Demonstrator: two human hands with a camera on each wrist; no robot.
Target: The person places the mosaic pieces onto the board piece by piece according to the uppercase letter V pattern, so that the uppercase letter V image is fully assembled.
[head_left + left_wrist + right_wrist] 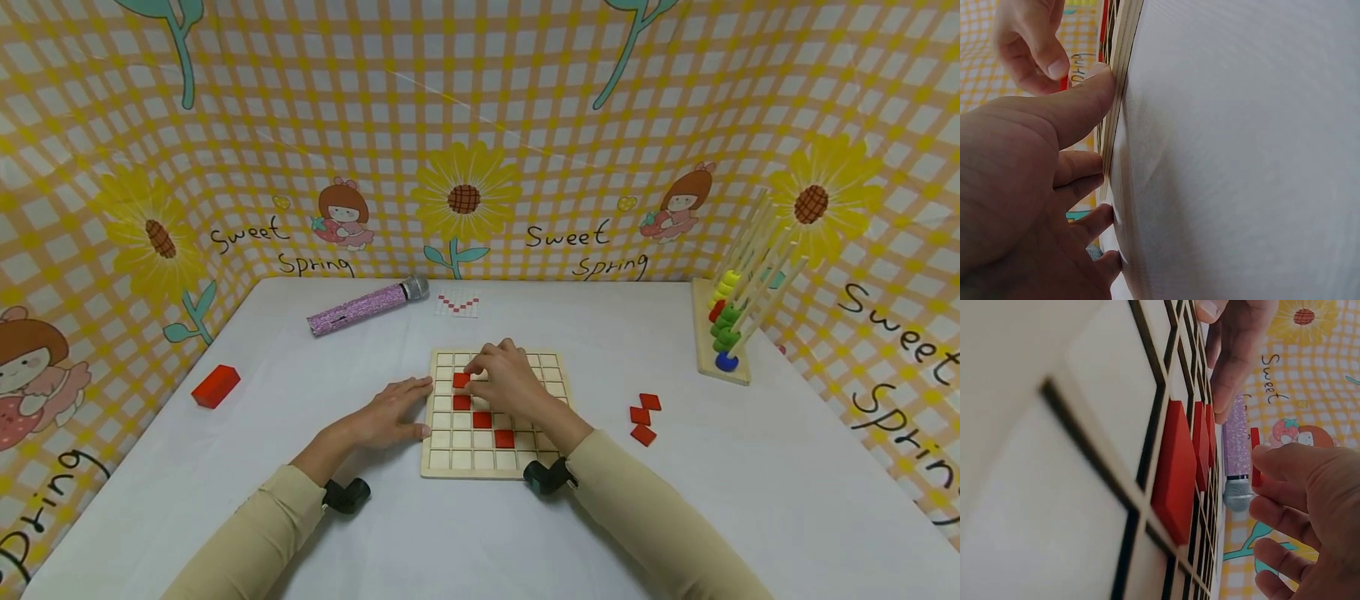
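Observation:
A square wooden grid board (442, 459) lies on the white table. My right hand (510, 379) is over its upper left part, pinching a thin red square tile (1255, 456) between thumb and fingers, held off the board in the right wrist view. Three more red tiles sit in board cells along a diagonal: an upper left tile (461, 402), a middle tile (482, 420) and a lower right tile (504, 438). With fingers spread, my left hand (390, 414) touches the board's left edge; its thumb (1088, 103) rests at the wooden rim in the left wrist view.
Several loose red tiles (641, 416) lie right of the board. Behind it are a purple glitter microphone (360, 308) and a small pattern card (457, 305). A red block (216, 387) is far left. A wooden peg stand (723, 367) with coloured beads stands at the right.

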